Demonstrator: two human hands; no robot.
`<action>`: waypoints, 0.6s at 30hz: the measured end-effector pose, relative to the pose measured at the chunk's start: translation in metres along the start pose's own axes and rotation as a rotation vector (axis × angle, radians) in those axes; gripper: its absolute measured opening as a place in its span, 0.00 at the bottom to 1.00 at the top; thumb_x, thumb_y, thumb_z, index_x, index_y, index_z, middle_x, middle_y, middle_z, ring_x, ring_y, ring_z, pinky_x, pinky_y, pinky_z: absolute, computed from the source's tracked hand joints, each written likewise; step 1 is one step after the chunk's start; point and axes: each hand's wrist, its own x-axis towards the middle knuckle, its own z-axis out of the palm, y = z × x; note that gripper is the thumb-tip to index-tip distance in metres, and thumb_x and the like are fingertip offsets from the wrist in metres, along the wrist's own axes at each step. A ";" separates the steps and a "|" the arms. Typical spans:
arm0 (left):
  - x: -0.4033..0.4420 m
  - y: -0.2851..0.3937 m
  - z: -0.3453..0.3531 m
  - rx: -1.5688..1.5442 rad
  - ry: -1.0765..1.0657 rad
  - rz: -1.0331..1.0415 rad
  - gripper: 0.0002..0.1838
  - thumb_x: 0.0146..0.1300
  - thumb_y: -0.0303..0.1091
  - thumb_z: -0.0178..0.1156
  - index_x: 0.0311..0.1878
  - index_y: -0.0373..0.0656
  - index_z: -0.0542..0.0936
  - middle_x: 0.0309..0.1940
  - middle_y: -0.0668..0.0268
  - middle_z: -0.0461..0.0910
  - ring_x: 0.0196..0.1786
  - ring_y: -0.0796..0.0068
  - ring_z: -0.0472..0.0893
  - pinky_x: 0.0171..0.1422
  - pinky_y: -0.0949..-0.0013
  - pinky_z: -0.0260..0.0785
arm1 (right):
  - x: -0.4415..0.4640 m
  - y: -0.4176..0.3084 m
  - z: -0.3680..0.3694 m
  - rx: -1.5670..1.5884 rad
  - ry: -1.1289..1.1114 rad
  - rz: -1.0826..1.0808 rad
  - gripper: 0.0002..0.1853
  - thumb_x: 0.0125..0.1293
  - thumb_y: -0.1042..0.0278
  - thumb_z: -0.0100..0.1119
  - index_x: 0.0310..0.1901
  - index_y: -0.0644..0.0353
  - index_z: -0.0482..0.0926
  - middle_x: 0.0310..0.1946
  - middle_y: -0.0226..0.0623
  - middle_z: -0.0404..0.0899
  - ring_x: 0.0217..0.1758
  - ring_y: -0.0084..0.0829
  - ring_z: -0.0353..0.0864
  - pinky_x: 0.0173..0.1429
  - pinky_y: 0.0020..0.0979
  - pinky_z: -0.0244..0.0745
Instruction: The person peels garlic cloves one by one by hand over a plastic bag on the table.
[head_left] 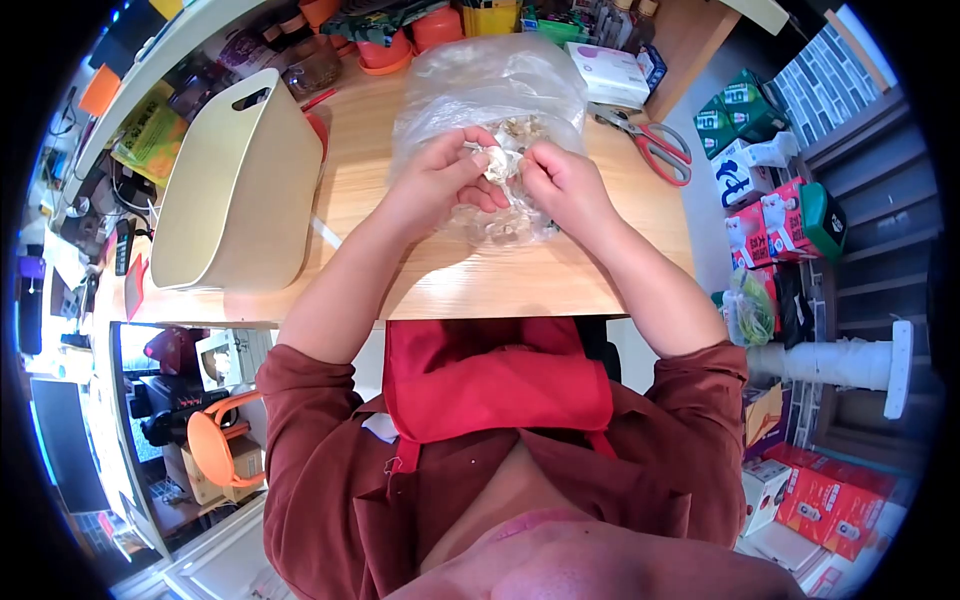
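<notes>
Over the wooden table, my left hand (447,182) holds a small whitish, crumpled-looking piece (497,165) between thumb and fingers. My right hand (560,180) is closed in a pinch at the right side of that piece; what its fingertips grip is too small to make out. Beneath both hands lies a clear plastic bag (480,80), spread out on the tabletop. Brownish and pale bits (500,228) show in or on its near part, partly hidden by the hands.
A cream bin (235,190) stands at the table's left. Red-handled scissors (655,148) lie to the right of the bag, near a white box (608,75). Orange pots (383,52) and jars line the back. The table's front edge (480,310) is close to my body.
</notes>
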 end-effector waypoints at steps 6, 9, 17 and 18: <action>-0.002 0.005 0.002 -0.008 -0.095 0.026 0.10 0.66 0.33 0.46 0.48 0.42 0.69 0.46 0.60 0.75 0.31 0.73 0.79 0.33 0.77 0.71 | 0.004 0.008 0.002 -0.323 0.024 -0.052 0.07 0.56 0.66 0.50 0.28 0.60 0.73 0.20 0.45 0.75 0.26 0.46 0.76 0.29 0.42 0.69; -0.003 0.005 -0.001 -0.019 -0.156 0.015 0.10 0.67 0.33 0.45 0.48 0.42 0.69 0.47 0.59 0.75 0.30 0.75 0.78 0.32 0.78 0.70 | 0.002 0.014 0.006 -0.402 -0.025 -0.076 0.08 0.57 0.64 0.51 0.27 0.59 0.74 0.20 0.45 0.75 0.25 0.46 0.76 0.30 0.43 0.70; 0.005 -0.004 -0.006 -0.047 0.031 0.025 0.10 0.66 0.32 0.48 0.47 0.39 0.71 0.39 0.63 0.77 0.31 0.79 0.76 0.36 0.79 0.69 | 0.005 0.004 -0.004 -0.236 0.006 0.066 0.11 0.61 0.59 0.54 0.36 0.59 0.72 0.26 0.45 0.77 0.30 0.43 0.78 0.34 0.38 0.70; 0.005 -0.005 -0.005 0.009 0.062 0.032 0.10 0.66 0.31 0.48 0.47 0.39 0.71 0.38 0.64 0.77 0.31 0.80 0.76 0.36 0.79 0.69 | 0.006 0.003 -0.006 -0.184 0.040 0.082 0.12 0.61 0.58 0.53 0.36 0.58 0.71 0.26 0.45 0.77 0.31 0.45 0.77 0.34 0.39 0.70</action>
